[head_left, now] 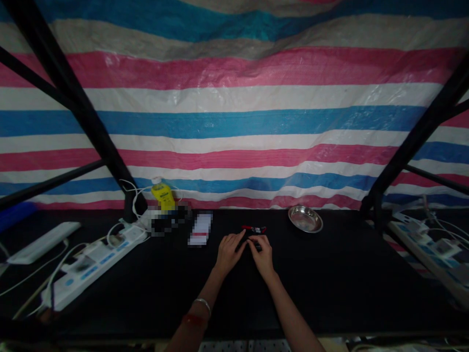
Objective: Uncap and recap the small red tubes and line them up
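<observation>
Over the middle of the black table, my left hand (229, 251) and my right hand (263, 253) are close together, fingertips nearly meeting. Thumb and fingers are drawn together on both hands. Whatever lies between them is too small and dark to make out. Just beyond the fingertips lies a small hand tool with red and black handles (254, 229), apparently pliers or cutters. To the right of it stands a shallow round metal dish (305, 219). A blurred-out white and red flat object (201, 229) rests to the left of my left hand.
A white power strip (97, 264) with plugs and cables runs along the left. Near the back left stands a yellow bottle (163, 195). Another power strip (436, 247) is at the right. Black frame posts rise on both sides before a striped tarp (234, 122).
</observation>
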`<act>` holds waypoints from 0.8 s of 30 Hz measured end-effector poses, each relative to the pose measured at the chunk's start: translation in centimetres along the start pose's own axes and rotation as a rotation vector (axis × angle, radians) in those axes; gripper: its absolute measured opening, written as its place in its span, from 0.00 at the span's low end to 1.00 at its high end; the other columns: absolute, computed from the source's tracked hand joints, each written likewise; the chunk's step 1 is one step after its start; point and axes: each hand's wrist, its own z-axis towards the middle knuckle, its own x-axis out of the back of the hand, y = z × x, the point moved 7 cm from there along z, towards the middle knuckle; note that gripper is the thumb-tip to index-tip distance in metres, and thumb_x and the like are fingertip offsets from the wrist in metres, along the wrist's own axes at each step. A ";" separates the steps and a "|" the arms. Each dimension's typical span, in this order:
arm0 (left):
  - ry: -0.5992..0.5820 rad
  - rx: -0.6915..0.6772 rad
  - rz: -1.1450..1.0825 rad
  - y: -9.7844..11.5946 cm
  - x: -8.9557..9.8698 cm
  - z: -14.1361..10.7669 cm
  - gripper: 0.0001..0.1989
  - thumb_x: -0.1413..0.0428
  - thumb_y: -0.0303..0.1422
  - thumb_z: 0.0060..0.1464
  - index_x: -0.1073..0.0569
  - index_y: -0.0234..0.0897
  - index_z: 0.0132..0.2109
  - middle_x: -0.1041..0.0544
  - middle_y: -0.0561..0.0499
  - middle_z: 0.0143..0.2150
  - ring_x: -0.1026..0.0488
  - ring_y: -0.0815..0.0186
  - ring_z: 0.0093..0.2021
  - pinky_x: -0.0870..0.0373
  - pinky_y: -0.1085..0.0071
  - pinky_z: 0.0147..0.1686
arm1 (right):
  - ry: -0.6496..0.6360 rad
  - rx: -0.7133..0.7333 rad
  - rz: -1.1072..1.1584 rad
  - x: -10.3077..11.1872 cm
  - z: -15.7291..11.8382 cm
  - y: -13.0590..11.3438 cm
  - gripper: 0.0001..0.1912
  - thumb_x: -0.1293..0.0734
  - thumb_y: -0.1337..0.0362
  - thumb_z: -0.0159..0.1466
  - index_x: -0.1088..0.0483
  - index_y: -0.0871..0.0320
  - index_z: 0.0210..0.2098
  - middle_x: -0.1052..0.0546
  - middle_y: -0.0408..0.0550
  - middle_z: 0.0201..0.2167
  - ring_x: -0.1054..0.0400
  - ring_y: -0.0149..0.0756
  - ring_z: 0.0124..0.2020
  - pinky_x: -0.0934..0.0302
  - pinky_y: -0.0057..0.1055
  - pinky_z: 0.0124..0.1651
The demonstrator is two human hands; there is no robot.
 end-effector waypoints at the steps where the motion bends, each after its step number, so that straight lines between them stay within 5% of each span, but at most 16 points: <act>1: -0.012 0.000 -0.003 0.0 -0.1 0.0 0.17 0.55 0.37 0.60 0.33 0.41 0.55 0.24 0.47 0.44 0.28 0.63 0.43 0.33 0.64 0.43 | 0.000 -0.003 -0.005 0.0 0.0 0.0 0.08 0.37 0.61 0.60 0.27 0.56 0.34 0.27 0.48 0.32 0.31 0.35 0.36 0.36 0.33 0.42; 7: -0.007 -0.013 -0.010 -0.1 -0.1 0.0 0.15 0.55 0.36 0.61 0.29 0.42 0.50 0.23 0.48 0.44 0.28 0.64 0.44 0.33 0.64 0.43 | 0.011 0.027 -0.020 0.1 0.0 0.0 0.09 0.37 0.61 0.60 0.26 0.55 0.36 0.26 0.48 0.33 0.31 0.35 0.36 0.35 0.33 0.41; 13: 0.039 -0.041 0.009 0.4 0.4 0.1 0.12 0.53 0.36 0.60 0.27 0.40 0.44 0.23 0.49 0.42 0.28 0.64 0.43 0.34 0.66 0.43 | 0.082 -0.038 0.025 0.8 0.0 0.8 0.18 0.43 0.60 0.64 0.32 0.56 0.50 0.26 0.51 0.37 0.31 0.36 0.40 0.37 0.35 0.45; 24: -0.030 -0.042 0.022 0.6 0.1 0.0 0.13 0.54 0.36 0.61 0.27 0.43 0.46 0.23 0.49 0.42 0.28 0.65 0.42 0.34 0.66 0.42 | 0.167 -0.383 0.514 0.1 0.1 3.2 0.14 0.31 0.56 0.52 0.31 0.60 0.32 0.22 0.50 0.29 0.27 0.39 0.33 0.33 0.34 0.38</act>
